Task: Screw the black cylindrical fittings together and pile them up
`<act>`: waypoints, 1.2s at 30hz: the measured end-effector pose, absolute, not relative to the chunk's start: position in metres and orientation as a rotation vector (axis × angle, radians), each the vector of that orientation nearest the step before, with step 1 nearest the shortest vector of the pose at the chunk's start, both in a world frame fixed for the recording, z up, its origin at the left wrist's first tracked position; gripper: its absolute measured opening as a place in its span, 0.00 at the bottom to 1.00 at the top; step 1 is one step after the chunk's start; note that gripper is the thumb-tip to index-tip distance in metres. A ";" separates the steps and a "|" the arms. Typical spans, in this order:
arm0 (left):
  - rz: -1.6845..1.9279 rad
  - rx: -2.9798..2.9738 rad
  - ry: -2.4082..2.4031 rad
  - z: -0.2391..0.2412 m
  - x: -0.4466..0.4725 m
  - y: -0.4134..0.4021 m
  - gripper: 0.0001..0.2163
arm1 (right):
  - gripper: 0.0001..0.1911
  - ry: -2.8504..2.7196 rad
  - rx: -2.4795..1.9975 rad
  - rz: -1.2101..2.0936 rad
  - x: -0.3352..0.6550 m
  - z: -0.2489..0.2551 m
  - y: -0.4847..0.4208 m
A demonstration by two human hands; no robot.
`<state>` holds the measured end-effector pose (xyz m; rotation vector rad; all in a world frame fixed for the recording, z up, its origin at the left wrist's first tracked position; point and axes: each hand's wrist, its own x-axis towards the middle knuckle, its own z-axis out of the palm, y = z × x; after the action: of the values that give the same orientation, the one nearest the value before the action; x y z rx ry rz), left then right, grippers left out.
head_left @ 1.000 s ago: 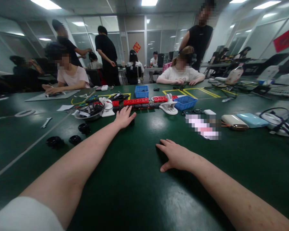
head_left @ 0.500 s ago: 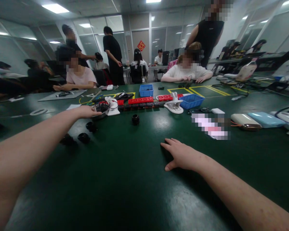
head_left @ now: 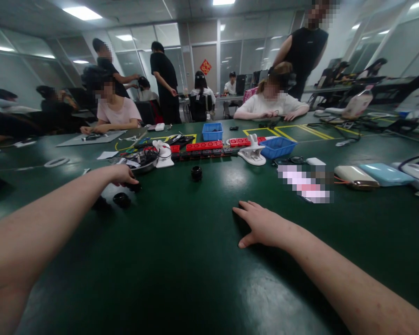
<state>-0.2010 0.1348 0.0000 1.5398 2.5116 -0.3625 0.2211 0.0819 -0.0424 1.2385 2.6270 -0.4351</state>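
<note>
My left hand (head_left: 121, 175) reaches to the left side of the table, fingers bent down and closed around a small black rounded object (head_left: 135, 187), which they partly hide. Close by lies a similar black object (head_left: 122, 200), and a third dark one (head_left: 100, 204) is partly covered by my forearm. Another black rounded object (head_left: 196, 173) stands alone farther right; what kind these are I cannot make out. Behind my left hand is a round metal pan (head_left: 147, 167) with dark cables and white pieces. My right hand (head_left: 260, 225) rests on the green table (head_left: 181, 260), fingers spread, holding nothing.
Red-and-black power strips (head_left: 204, 147) run across the middle between two white clip stands (head_left: 252, 152). Blue bins (head_left: 278, 147) sit behind. To the right lie a blurred-out phone (head_left: 305, 182), a cream case (head_left: 356, 176) and a light blue case (head_left: 386, 173). People sit opposite.
My left hand has come back from the metal pan, toward me and leftward, onto one of the small black rounded objects. My right hand has stayed in place.
</note>
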 end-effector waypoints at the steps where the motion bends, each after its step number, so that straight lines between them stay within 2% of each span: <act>1: -0.409 1.502 2.470 0.000 -0.201 0.135 0.12 | 0.50 2.628 1.239 -0.431 0.221 -0.042 0.082; 7: -0.542 1.490 2.329 0.001 -0.186 0.137 0.11 | 0.49 2.624 1.232 -0.440 0.221 -0.038 0.080; 15: -0.556 2.032 2.047 -0.002 -0.111 0.136 0.12 | 0.48 2.668 1.229 -0.458 0.222 -0.041 0.081; 24: -0.427 2.476 1.625 -0.006 -0.020 0.131 0.21 | 0.49 2.668 1.218 -0.420 0.222 -0.043 0.083; 36: -0.517 2.654 1.542 -0.001 0.032 0.172 0.16 | 0.49 2.650 1.230 -0.428 0.220 -0.043 0.084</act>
<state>0.0324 0.1720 -0.0012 2.6544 1.5418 -0.5171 0.2205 0.0836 -0.0427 1.2296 2.6504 -0.4277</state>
